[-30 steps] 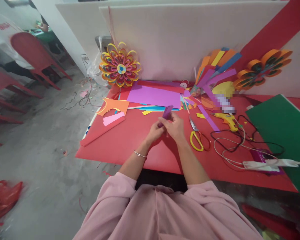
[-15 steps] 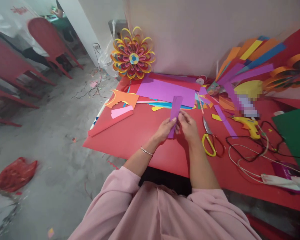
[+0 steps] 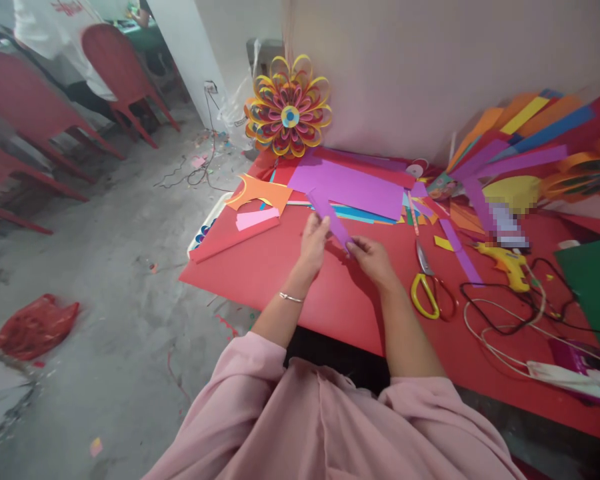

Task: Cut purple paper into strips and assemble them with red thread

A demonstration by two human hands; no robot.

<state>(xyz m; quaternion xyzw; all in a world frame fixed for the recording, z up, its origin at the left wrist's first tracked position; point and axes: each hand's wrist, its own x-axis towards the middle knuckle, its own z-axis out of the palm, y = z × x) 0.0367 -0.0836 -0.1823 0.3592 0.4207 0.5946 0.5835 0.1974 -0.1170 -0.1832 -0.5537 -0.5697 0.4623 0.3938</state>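
Note:
Above the red table (image 3: 260, 270) I hold a purple paper strip (image 3: 334, 223) slantwise between both hands. Near its upper left part, my left hand (image 3: 314, 241) is closed on it, thumb on top. The lower right end is pinched by the thumb and fingers of my right hand (image 3: 371, 259). Behind the strip lies a larger purple sheet (image 3: 360, 187) over red and blue paper. Scissors (image 3: 425, 287) with one yellow and one red handle rest to the right of my right hand.
A paper-loop flower (image 3: 290, 117) leans at the wall. An orange cut-out (image 3: 267, 191) and pink pieces (image 3: 257, 219) lie left. On the right are a yellow glue gun (image 3: 507, 265), tangled cords (image 3: 480, 327), a green sheet (image 3: 593, 277) and fanned paper strips (image 3: 525, 127). Red chairs (image 3: 123, 70) stand farther left.
The purple strip has turned from nearly upright to slanting, its top now leaning left. My left hand has moved up along it, and my right hand now grips the lower end. The view has shifted slightly left.

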